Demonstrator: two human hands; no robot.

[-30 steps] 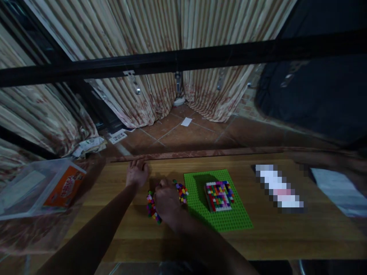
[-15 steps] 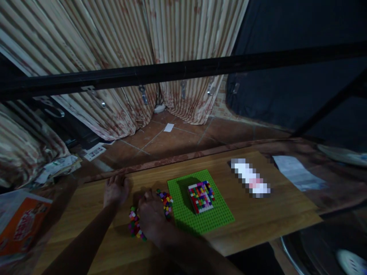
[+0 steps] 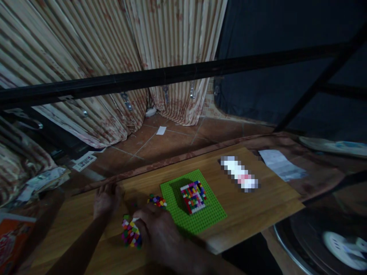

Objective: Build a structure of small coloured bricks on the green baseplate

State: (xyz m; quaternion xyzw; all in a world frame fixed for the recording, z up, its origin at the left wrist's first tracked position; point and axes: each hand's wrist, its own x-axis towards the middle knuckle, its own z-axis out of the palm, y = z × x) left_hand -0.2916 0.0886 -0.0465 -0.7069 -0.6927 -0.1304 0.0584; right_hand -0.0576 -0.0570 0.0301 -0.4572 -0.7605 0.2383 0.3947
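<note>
Green board (image 3: 212, 214), lower centre, presumably steadies the brick block (image 3: 194, 197). Loose bricks (image 3: 131, 233) left of it, likely for reach; right hand (image 3: 161, 230) beside them, grip I can't make out. Left hand (image 3: 106, 200) unclenched, lower left.

Loose multicolored bricks (image 3: 131, 233) heaped; mosaic block (image 3: 194, 196) on green baseplate (image 3: 211, 213).

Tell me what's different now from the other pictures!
The right hand has drawn back toward the person from among the loose bricks, and may now pinch a small white piece. The view has swung right, so the table sits further left in the picture. The left hand still rests on the table, and the brick block still stands on the green board.
</note>
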